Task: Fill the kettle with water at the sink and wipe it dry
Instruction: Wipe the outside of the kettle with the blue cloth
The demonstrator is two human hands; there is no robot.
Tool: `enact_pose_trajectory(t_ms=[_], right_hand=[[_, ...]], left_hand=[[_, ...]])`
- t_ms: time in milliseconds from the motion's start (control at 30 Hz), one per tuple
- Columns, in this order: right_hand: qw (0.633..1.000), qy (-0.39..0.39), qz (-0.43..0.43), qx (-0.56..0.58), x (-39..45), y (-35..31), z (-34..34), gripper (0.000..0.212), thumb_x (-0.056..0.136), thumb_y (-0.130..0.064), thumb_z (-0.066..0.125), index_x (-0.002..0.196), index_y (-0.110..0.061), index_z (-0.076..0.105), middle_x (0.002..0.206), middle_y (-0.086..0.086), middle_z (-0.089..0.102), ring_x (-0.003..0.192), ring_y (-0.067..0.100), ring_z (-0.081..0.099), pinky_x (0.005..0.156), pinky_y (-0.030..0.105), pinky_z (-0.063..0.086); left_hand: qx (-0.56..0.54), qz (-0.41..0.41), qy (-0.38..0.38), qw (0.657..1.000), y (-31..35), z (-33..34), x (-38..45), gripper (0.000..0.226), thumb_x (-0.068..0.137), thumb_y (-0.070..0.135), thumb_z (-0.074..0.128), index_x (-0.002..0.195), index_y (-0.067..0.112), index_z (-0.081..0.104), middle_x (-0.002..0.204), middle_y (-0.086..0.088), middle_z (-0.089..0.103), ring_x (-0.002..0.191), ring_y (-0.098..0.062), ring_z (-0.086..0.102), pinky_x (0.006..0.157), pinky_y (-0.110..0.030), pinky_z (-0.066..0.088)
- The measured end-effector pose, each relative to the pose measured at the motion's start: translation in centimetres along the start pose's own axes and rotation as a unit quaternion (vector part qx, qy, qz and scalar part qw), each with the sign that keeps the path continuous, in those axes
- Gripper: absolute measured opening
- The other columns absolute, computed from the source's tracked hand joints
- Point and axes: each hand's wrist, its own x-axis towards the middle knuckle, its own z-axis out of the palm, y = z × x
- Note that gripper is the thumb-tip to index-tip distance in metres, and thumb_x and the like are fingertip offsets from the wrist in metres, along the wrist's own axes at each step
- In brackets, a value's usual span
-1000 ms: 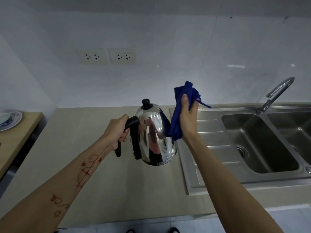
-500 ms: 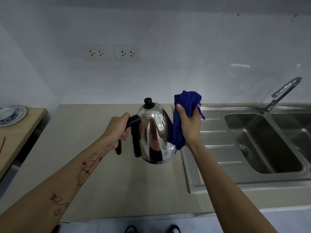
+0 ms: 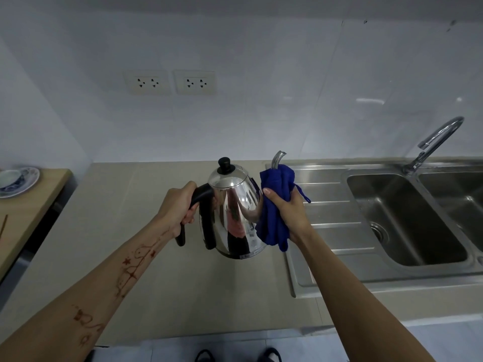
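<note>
A shiny steel kettle (image 3: 232, 212) with a black lid knob and black handle hangs in the air above the beige counter (image 3: 130, 231). My left hand (image 3: 177, 205) is closed around the handle and keeps the kettle upright. My right hand (image 3: 290, 212) clutches a bunched blue cloth (image 3: 277, 205) and presses it against the kettle's right side, wrapped around the lower spout. The curved spout tip (image 3: 278, 158) sticks out above the cloth. The steel sink (image 3: 407, 220) and its tap (image 3: 433, 142) lie to the right.
A drainboard (image 3: 332, 194) adjoins the sink basin on its left. Two wall sockets (image 3: 170, 82) sit above the counter. A cup on a patterned saucer (image 3: 18, 180) rests on a wooden shelf (image 3: 31, 212) at far left. My feet show at the bottom edge.
My right hand has slid the blue cloth down the kettle's right side, from above the lid level to the body, uncovering the spout tip. The kettle stays held by my left hand.
</note>
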Motion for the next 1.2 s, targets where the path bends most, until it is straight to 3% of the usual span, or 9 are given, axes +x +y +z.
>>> enact_pose_trajectory(t_ms=[133, 300, 500, 600, 700, 767, 933, 1067, 1200], right_hand=[[0.994, -0.075, 0.06, 0.048, 0.0, -0.4, -0.9, 0.043, 0.086, -0.025, 0.071, 0.119, -0.001, 0.056, 0.103, 0.015, 0.069, 0.09, 0.026, 0.07, 0.076, 0.033, 0.06], [0.984, -0.107, 0.122, 0.076, -0.1, 0.1, -1.9, 0.033, 0.092, -0.036, 0.062, 0.113, -0.011, 0.063, 0.106, 0.013, 0.072, 0.095, 0.026, 0.069, 0.088, 0.04, 0.057], [0.985, -0.019, 0.159, 0.069, -0.1, 1.2, -0.6, 0.048, 0.088, -0.049, 0.062, 0.112, -0.008, 0.066, 0.108, 0.015, 0.073, 0.102, 0.03, 0.07, 0.089, 0.041, 0.057], [0.99, 0.025, 0.136, 0.009, -0.3, 2.1, 0.5, 0.052, 0.086, -0.052, 0.064, 0.107, -0.005, 0.066, 0.107, 0.02, 0.071, 0.1, 0.035, 0.069, 0.092, 0.05, 0.055], [0.986, 0.052, 0.125, -0.093, -1.0, 1.4, 1.4, 0.047, 0.091, -0.052, 0.056, 0.095, -0.005, 0.061, 0.1, 0.018, 0.068, 0.093, 0.032, 0.067, 0.087, 0.045, 0.056], [0.982, 0.061, 0.102, -0.147, -1.7, 0.6, 1.7, 0.04, 0.095, -0.048, 0.05, 0.085, -0.01, 0.055, 0.089, 0.012, 0.064, 0.081, 0.024, 0.063, 0.075, 0.036, 0.054], [0.977, 0.079, -0.05, -0.19, -5.1, -1.3, 3.3, 0.036, 0.097, -0.04, 0.052, 0.094, -0.005, 0.057, 0.075, 0.004, 0.059, 0.062, 0.015, 0.055, 0.049, 0.015, 0.043], [0.958, 0.063, -0.203, -0.194, -5.2, -3.6, 5.6, 0.027, 0.095, -0.036, 0.057, 0.09, -0.01, 0.059, 0.072, 0.001, 0.06, 0.058, 0.01, 0.054, 0.053, 0.015, 0.043], [0.952, 0.064, -0.223, -0.197, -4.0, -2.9, 5.0, 0.031, 0.099, -0.043, 0.047, 0.092, -0.015, 0.055, 0.071, 0.001, 0.058, 0.059, 0.013, 0.054, 0.056, 0.023, 0.043]], left_hand=[[-0.007, 0.002, 0.007, 1.0, 0.0, -0.4, 0.1, 0.041, 0.087, 0.019, 0.043, 0.047, 0.009, 0.041, 0.036, -0.001, 0.034, 0.03, -0.013, 0.023, 0.046, -0.027, 0.028], [-0.008, 0.003, 0.005, 1.0, -0.1, -0.3, 0.1, 0.039, 0.087, 0.019, 0.044, 0.048, 0.009, 0.042, 0.037, -0.001, 0.035, 0.031, -0.013, 0.024, 0.046, -0.027, 0.029], [-0.021, -0.006, 0.032, 0.999, -0.8, 0.2, 0.2, 0.036, 0.087, 0.02, 0.045, 0.052, 0.009, 0.046, 0.038, 0.0, 0.038, 0.032, -0.012, 0.027, 0.047, -0.027, 0.029], [-0.018, -0.009, 0.045, 0.999, -1.2, 0.4, 0.2, 0.036, 0.088, 0.021, 0.045, 0.054, 0.009, 0.048, 0.037, 0.0, 0.038, 0.031, -0.012, 0.028, 0.047, -0.026, 0.03], [-0.02, -0.005, 0.055, 0.998, -1.5, 0.6, 0.1, 0.036, 0.088, 0.021, 0.046, 0.055, 0.009, 0.048, 0.039, -0.001, 0.038, 0.032, -0.013, 0.027, 0.047, -0.026, 0.03], [-0.02, -0.002, 0.057, 0.998, -1.5, 0.8, 0.1, 0.036, 0.089, 0.021, 0.046, 0.055, 0.009, 0.049, 0.041, -0.001, 0.039, 0.032, -0.012, 0.028, 0.047, -0.026, 0.03], [-0.007, 0.011, 0.05, 0.999, -1.1, 1.0, 0.3, 0.035, 0.09, 0.022, 0.044, 0.058, 0.009, 0.05, 0.041, 0.0, 0.04, 0.032, -0.012, 0.03, 0.046, -0.026, 0.031], [-0.003, 0.01, 0.043, 0.999, -1.2, 1.3, -0.1, 0.035, 0.09, 0.022, 0.044, 0.057, 0.009, 0.049, 0.043, -0.002, 0.04, 0.034, -0.012, 0.029, 0.046, -0.025, 0.031], [-0.022, 0.008, 0.06, 0.998, -1.6, 2.5, -0.9, 0.038, 0.089, 0.022, 0.045, 0.053, 0.01, 0.048, 0.038, 0.001, 0.039, 0.034, -0.013, 0.029, 0.047, -0.028, 0.03]])
